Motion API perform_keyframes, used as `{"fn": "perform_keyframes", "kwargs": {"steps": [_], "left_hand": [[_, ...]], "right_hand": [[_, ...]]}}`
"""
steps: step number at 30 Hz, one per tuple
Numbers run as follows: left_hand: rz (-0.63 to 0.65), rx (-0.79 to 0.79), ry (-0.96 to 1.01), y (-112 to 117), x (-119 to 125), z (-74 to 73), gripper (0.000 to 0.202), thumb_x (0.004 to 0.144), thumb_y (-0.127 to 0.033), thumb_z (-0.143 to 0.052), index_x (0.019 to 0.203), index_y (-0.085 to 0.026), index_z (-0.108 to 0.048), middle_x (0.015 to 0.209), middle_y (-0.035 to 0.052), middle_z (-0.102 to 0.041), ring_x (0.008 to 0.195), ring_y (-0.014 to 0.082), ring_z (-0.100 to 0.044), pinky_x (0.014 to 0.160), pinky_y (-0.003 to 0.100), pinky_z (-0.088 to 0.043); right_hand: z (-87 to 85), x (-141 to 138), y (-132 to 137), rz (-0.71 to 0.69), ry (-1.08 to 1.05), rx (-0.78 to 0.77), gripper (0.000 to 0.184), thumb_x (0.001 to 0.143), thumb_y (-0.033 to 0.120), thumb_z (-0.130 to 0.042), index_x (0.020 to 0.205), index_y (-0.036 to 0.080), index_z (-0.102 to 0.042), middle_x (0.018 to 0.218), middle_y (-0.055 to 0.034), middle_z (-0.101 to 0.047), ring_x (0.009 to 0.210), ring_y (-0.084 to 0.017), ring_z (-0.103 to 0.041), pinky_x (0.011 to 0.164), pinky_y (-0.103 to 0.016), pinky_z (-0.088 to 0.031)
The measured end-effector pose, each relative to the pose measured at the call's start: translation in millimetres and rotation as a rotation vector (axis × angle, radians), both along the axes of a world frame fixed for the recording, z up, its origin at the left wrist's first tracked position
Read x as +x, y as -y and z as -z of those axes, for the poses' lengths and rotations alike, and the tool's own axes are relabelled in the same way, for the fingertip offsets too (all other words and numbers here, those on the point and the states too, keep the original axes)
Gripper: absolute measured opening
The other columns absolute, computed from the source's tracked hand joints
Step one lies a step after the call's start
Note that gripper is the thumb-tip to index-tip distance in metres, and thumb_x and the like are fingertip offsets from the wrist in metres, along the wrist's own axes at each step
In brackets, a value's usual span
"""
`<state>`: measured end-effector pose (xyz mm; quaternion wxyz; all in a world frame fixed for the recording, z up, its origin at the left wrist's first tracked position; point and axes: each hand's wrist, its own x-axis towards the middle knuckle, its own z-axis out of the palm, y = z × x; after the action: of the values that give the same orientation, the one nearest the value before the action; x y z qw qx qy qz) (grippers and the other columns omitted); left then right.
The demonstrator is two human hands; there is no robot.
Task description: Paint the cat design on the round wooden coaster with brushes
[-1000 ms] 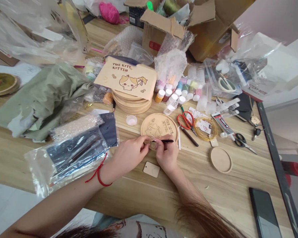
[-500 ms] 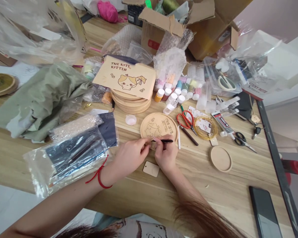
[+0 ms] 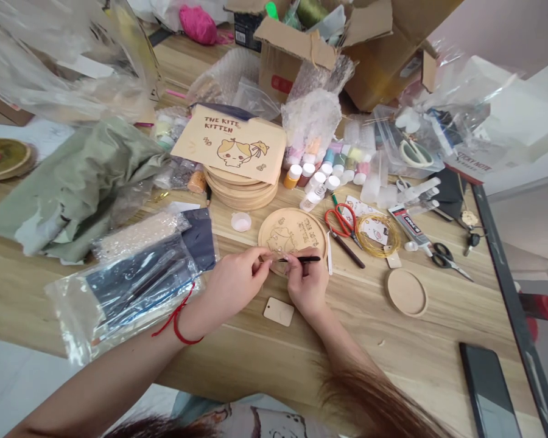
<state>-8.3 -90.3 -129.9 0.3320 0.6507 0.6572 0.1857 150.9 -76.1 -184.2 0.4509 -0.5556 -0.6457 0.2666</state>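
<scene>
1. We see the wooden bench (image 3: 393, 347), its far edge crowded.
2. The engraved round disc (image 3: 296, 228) lies mid-bench, toward the near edge.
3. Our left hand (image 3: 237, 283) has its fingertips pinched together at the disc's near rim.
4. Our right hand (image 3: 307, 286) is clamped on a thin black pen (image 3: 304, 259) lying level over that rim.

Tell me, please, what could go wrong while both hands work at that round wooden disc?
The right hand holds a thin pen whose tip points at the fingers of the left hand: a slip might jab them. The wooden disc lies unclamped, so it may slide. The red scissors lie close by and could be bumped.
</scene>
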Motion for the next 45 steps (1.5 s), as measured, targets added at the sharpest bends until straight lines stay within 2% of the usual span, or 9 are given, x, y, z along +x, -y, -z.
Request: {"fn": "perform_keyframes", "kwargs": {"steps": [4, 7, 11, 16, 26, 30, 35, 40, 45], "left_hand": [[-0.103, -0.246, 0.464, -4.9, -0.1, -4.1, 0.025, 0.089, -0.034, -0.051, 0.101, -0.016, -0.064, 0.051, -0.0044, -0.06, 0.043, 0.0118, -0.055, 0.048, 0.023, -0.042], [-0.202, -0.379, 0.703, -8.7, -0.8, -7.3, 0.024, 0.086, -0.034, -0.054, 0.097, -0.015, -0.064, 0.046, -0.0066, -0.054, 0.038, 0.0086, -0.047, 0.041, 0.019, -0.035], [-0.295, -0.419, 0.832, -11.0, -2.7, -8.2, 0.019, 0.083, -0.031, -0.06, 0.091, -0.015, -0.065, 0.046, -0.0071, -0.053, 0.038, 0.0059, -0.044, 0.039, 0.017, -0.032], [-0.283, -0.425, 0.849, -10.9, -3.7, -7.2, 0.017, 0.084, -0.028, -0.061, 0.093, -0.015, -0.066, 0.045, -0.0071, -0.054, 0.038, 0.005, -0.043, 0.039, 0.016, -0.032], [-0.271, -0.327, 0.714, -11.0, -3.4, -10.1, 0.023, 0.081, -0.034, -0.066, 0.094, -0.015, -0.063, 0.046, -0.0073, -0.057, 0.038, 0.0071, -0.047, 0.041, 0.018, -0.036], [-0.249, -0.243, 0.582, -9.5, -3.8, -12.0, 0.023, 0.082, -0.038, -0.066, 0.089, -0.018, -0.058, 0.047, -0.0085, -0.06, 0.039, 0.0084, -0.052, 0.044, 0.02, -0.039], [-0.203, -0.105, 0.355, -5.5, -3.6, -8.5, 0.022, 0.084, -0.04, -0.065, 0.084, -0.02, -0.056, 0.05, -0.0093, -0.062, 0.045, 0.0102, -0.06, 0.056, 0.023, -0.043], [-0.128, -0.007, 0.132, -3.3, -7.1, -2.6, 0.026, 0.083, -0.044, -0.067, 0.084, -0.021, -0.056, 0.059, -0.0073, -0.067, 0.056, 0.0133, -0.064, 0.059, 0.025, -0.042], [0.021, -0.02, -0.047, -2.6, -8.7, -4.6, 0.029, 0.078, -0.05, -0.07, 0.084, -0.022, -0.063, 0.072, -0.0047, -0.071, 0.067, 0.016, -0.066, 0.059, 0.025, -0.041]], "right_hand": [[-1.4, -0.2, 0.4, 0.004, -0.038, -0.021, 0.007, 0.087, 0.025, -0.055, 0.082, 0.023, -0.052, 0.063, 0.0015, -0.058, 0.053, -0.016, -0.058, 0.048, -0.028, -0.046], [-0.1, 0.1, 0.4, 0.0, -0.076, -0.034, 0.008, 0.088, 0.024, -0.055, 0.081, 0.023, -0.052, 0.062, 0.002, -0.057, 0.049, -0.015, -0.057, 0.046, -0.028, -0.046], [6.1, 2.3, 0.1, -0.005, -0.109, -0.041, 0.006, 0.088, 0.024, -0.056, 0.084, 0.023, -0.052, 0.063, 0.0013, -0.058, 0.05, -0.015, -0.058, 0.047, -0.029, -0.047], [13.3, 4.0, -0.3, 0.004, -0.123, -0.03, 0.006, 0.088, 0.026, -0.057, 0.086, 0.022, -0.053, 0.071, -0.0015, -0.061, 0.055, -0.017, -0.061, 0.05, -0.03, -0.049], [7.7, 2.4, -1.0, -0.018, -0.136, 0.009, 0.006, 0.088, 0.023, -0.057, 0.086, 0.022, -0.051, 0.065, 0.0019, -0.058, 0.049, -0.014, -0.058, 0.048, -0.029, -0.047], [6.9, 2.2, -1.0, -0.011, -0.153, 0.009, 0.007, 0.088, 0.022, -0.057, 0.086, 0.022, -0.051, 0.065, 0.0023, -0.058, 0.049, -0.014, -0.058, 0.048, -0.029, -0.046], [6.3, 2.7, -1.4, -0.022, -0.128, 0.012, 0.006, 0.088, 0.021, -0.057, 0.085, 0.022, -0.051, 0.062, 0.0031, -0.057, 0.049, -0.015, -0.059, 0.049, -0.029, -0.047], [7.4, 3.0, -0.9, -0.024, -0.111, -0.017, 0.005, 0.087, 0.022, -0.057, 0.085, 0.022, -0.053, 0.068, 0.0012, -0.059, 0.053, -0.015, -0.06, 0.048, -0.028, -0.047], [5.2, 2.7, -0.3, -0.024, -0.105, -0.037, 0.005, 0.087, 0.021, -0.058, 0.085, 0.022, -0.054, 0.067, 0.0014, -0.06, 0.053, -0.015, -0.06, 0.049, -0.028, -0.048]]}}
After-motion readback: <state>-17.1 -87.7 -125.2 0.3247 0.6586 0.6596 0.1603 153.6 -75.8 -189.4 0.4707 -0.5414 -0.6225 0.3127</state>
